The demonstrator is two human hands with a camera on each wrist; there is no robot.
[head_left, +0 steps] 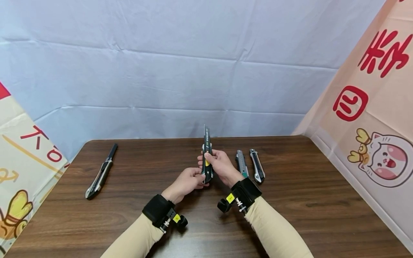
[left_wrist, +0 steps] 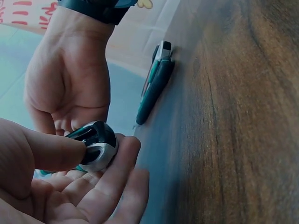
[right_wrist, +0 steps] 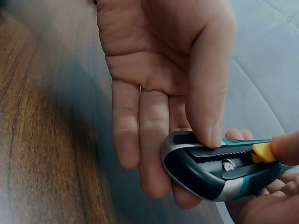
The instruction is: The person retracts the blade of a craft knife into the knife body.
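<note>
A dark green and silver utility knife (head_left: 208, 144) is held upright between both hands, its narrow dark front section with small print pointing away from the person. My right hand (head_left: 223, 166) grips the handle, and in the right wrist view its thumb touches the yellow slider (right_wrist: 263, 152). The left hand (head_left: 184, 182) pinches the butt end, its thumb pressed against the handle near the slot, as the left wrist view also shows. Just right of the right hand, a grey and green utility knife (head_left: 241, 162) lies on the table, partly hidden by that hand.
Beside it lies a silver and black utility knife (head_left: 257, 165). At the left, another black and silver utility knife (head_left: 100, 178) lies with a long black front part. The wooden table (head_left: 322, 200) ends at a pale cloth backdrop (head_left: 161, 79); printed cloths hang at both sides.
</note>
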